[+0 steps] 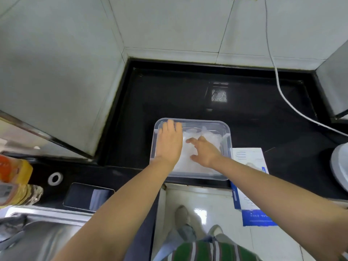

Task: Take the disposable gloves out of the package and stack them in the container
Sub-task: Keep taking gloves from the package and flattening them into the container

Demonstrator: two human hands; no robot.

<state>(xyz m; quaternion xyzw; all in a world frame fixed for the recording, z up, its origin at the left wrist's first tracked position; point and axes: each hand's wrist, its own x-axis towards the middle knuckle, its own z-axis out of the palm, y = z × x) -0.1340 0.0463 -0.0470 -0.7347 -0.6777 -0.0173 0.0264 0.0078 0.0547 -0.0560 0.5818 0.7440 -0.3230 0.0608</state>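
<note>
Our left hand (pixel 169 142) flat, fingers straight, on clear plastic container (pixel 227 140), right hand (pixel 204 152) spread, gripping nothing, on stacked clear gloves (pixel 211 137) inside

A kitchen is showing here: a black stone countertop (pixel 169 95) is running beneath white wall tiles (pixel 169 25) at twelve o'clock, and a steel sink (pixel 37 240) is sitting at seven o'clock.

Black counter (pixel 188 95); clear container (pixel 227 147); translucent white gloves (pixel 211 137); blue-and-white package (pixel 250 208); green-striped shirt (pixel 207 249)
</note>
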